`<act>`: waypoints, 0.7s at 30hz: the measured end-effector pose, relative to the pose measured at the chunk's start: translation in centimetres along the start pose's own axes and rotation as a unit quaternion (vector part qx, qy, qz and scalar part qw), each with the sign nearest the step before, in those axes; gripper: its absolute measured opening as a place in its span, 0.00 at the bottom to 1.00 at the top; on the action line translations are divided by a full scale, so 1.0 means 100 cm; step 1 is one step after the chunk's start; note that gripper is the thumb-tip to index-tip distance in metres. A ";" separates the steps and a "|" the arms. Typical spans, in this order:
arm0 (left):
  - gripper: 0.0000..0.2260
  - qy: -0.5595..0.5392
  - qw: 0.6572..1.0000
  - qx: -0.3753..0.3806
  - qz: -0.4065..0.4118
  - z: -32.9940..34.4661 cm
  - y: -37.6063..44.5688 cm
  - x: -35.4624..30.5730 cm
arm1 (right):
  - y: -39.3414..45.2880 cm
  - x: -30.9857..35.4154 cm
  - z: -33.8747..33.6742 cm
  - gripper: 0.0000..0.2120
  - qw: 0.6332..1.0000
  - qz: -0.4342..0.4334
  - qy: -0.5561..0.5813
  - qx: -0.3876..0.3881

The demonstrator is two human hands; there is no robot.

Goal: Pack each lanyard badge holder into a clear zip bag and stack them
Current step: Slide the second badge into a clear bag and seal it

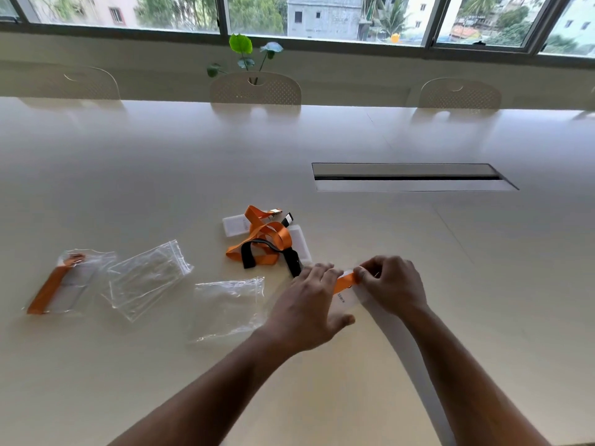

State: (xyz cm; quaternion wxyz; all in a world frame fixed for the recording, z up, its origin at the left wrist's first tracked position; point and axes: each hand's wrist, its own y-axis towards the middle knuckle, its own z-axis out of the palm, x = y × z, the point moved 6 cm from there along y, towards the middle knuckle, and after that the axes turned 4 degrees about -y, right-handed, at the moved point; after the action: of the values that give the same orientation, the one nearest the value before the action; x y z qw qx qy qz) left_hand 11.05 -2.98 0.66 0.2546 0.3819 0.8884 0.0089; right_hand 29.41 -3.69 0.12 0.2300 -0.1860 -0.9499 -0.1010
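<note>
Both hands at work near the middle of the pale worktop (386, 140); right hand (391, 286) with fingers curled, pinching the folded orange lanyard strap (345, 281) against a badge holder (346, 300) with small printed text on its card; left hand (309, 309) laid flat over the near end of the same holder, fingers extended and pressing, thumb spread to the side; holder lying on the worktop between the two hands, mostly hidden under them.

Just beyond the hands, a loose tangle of orange and black lanyards (264, 243) draped over two more clear badge holders (235, 224); to the left of the hands, an empty clear zip bag (227, 309) lying flat, close to the left wrist; further left, a second empty zip bag (146, 278), tilted, zip edge toward the far side; at the far left, a packed bag (64, 283) with an orange strap and holder inside, lying alone.

Further back, a recessed cable slot (412, 178) in the worktop; beyond the far edge, three perforated chair backs (256, 89), a leafy plant (246, 56), and a wide window (322, 14).
</note>
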 end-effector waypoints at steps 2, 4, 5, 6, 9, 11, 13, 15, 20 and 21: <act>0.34 0.005 1.000 -0.005 -0.017 0.007 0.005 -0.002 | 0.000 0.001 0.000 0.08 1.000 -0.006 -0.008 0.000; 0.30 -0.001 0.999 -0.023 -0.027 0.009 0.008 -0.002 | 0.000 0.000 -0.001 0.09 1.000 -0.002 -0.011 -0.006; 0.29 -0.002 0.999 -0.032 -0.027 0.008 0.009 -0.002 | 0.000 0.000 -0.001 0.09 1.000 -0.001 -0.013 -0.011; 0.28 -0.002 0.999 -0.040 -0.026 0.007 0.010 -0.002 | 0.000 -0.001 -0.002 0.09 1.000 -0.003 -0.014 -0.015; 0.29 -0.001 0.999 -0.049 -0.025 0.003 0.013 -0.001 | 0.002 -0.001 -0.005 0.10 1.000 -0.019 -0.006 -0.015; 0.29 -0.007 0.998 -0.054 -0.025 0.001 0.014 -0.001 | 0.004 -0.004 -0.008 0.10 1.000 -0.025 0.007 -0.008; 0.30 -0.022 0.997 -0.060 -0.030 -0.002 0.014 0.000 | 0.005 -0.007 -0.010 0.09 0.999 -0.027 0.024 0.000; 0.30 -0.025 0.997 -0.066 -0.026 -0.003 0.013 0.000 | 0.004 -0.009 -0.011 0.09 0.999 -0.024 0.039 0.002; 0.28 -0.003 0.998 -0.066 -0.003 0.001 0.011 -0.001 | 0.004 -0.010 -0.011 0.10 0.987 0.006 0.158 0.026; 0.28 0.000 0.998 -0.064 0.000 0.002 0.011 -0.001 | 0.004 -0.010 -0.010 0.09 0.978 0.015 0.201 0.046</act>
State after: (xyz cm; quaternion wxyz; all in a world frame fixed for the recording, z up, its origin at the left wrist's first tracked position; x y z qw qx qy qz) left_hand 11.95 -2.31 0.81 0.2786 0.3651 0.8859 0.0661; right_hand 30.83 -3.92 0.55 0.4263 -0.1648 -0.8850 -0.0889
